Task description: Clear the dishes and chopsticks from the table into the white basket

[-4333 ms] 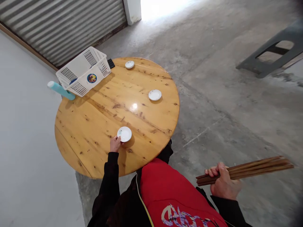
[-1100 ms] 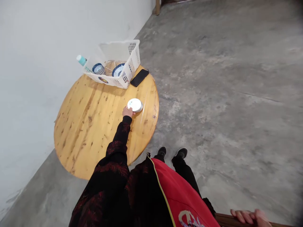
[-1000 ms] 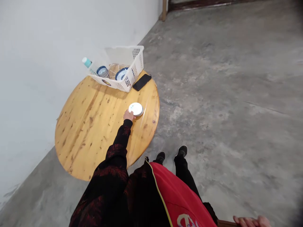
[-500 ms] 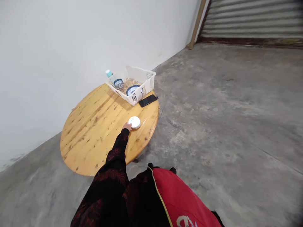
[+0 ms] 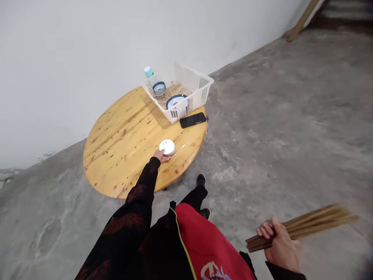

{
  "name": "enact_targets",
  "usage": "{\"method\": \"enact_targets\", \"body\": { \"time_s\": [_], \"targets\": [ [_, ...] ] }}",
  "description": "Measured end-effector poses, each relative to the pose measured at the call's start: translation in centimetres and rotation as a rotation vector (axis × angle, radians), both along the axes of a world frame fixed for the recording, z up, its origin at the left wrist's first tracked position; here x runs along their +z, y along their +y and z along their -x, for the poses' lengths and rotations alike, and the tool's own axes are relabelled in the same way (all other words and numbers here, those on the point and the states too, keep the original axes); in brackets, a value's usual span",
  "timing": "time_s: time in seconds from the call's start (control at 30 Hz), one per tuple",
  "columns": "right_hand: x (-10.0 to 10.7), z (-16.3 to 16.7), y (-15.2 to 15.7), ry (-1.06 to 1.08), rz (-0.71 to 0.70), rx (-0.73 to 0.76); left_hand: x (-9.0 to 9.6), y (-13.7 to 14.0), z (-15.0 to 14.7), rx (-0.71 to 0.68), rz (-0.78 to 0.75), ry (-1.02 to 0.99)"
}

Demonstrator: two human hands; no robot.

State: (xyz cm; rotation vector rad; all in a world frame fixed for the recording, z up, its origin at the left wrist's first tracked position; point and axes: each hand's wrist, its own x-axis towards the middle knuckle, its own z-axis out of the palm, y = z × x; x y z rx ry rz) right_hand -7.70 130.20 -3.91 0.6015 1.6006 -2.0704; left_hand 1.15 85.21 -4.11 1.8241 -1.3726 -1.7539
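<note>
My left hand grips the near-left edge of a small stack of white saucers. Its thumb lies on top and the fingers reach underneath. The stack is over the near part of the round wooden table. Low on the right, clear of the table, my right hand is wrapped round a bundle of wooden chopsticks. Their darker ends point left and the lighter ends, blurred, point right.
A white plastic basket at the table's far edge holds stacked blue-and-white bowls and plates. Behind its left corner stands a teal bottle with a white cap. A black phone lies before the basket. A white wall rises behind.
My right hand has come into view with the chopsticks. The fingers of my left hand now reach under the saucers. The view has shifted, and my feet show more.
</note>
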Motion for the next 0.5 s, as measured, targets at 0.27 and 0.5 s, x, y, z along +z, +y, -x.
{"method": "enact_targets", "body": {
  "time_s": [0.27,0.5],
  "targets": [
    [-0.6,8.2,-9.0,0.072,-0.039,0.28,-0.8,0.2,-0.2,0.161,-0.077,0.097],
    [0.7,18.6,-15.4,0.083,-0.109,0.393,-3.2,1.2,-0.7,0.315,-0.082,0.151]
  ]
}}
